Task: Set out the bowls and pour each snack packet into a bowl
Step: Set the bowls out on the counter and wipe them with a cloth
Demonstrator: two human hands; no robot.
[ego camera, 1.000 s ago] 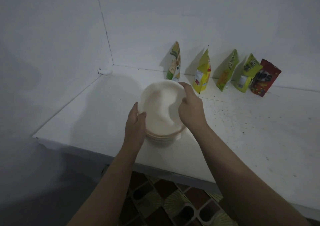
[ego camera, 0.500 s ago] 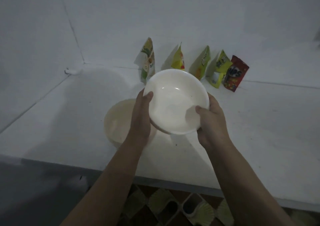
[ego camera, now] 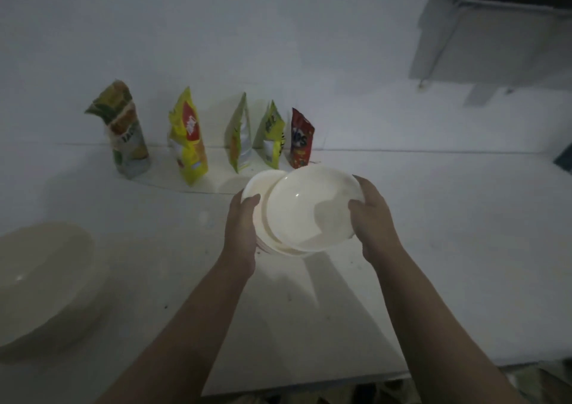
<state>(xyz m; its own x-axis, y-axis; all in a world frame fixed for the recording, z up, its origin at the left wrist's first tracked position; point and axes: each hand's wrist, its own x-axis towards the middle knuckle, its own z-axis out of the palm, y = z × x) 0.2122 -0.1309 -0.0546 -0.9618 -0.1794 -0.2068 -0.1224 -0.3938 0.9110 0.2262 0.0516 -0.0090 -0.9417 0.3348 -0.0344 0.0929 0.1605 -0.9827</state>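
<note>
I hold a stack of white bowls above the white counter (ego camera: pixel 433 248). My right hand (ego camera: pixel 373 217) grips the right rim of the top bowl (ego camera: pixel 306 208), which is tilted and slid to the right off the lower bowls (ego camera: pixel 258 193). My left hand (ego camera: pixel 243 227) grips the left side of the lower bowls. One more white bowl (ego camera: pixel 43 276) sits alone on the counter at the far left. Several snack packets stand along the back wall: a green one (ego camera: pixel 127 134), a yellow one (ego camera: pixel 188 143), two yellow-green ones (ego camera: pixel 240 137) (ego camera: pixel 274 137) and a red one (ego camera: pixel 300 140).
The counter's front edge (ego camera: pixel 309 382) runs below my forearms, with patterned floor tiles beyond it. A grey cabinet or box (ego camera: pixel 495 32) hangs on the wall at the upper right. A dark object (ego camera: pixel 565 159) shows at the right edge.
Both hands moved right with the stack, leaving one bowl on the counter at the left. The top bowl has now slid right off the lower bowls.
</note>
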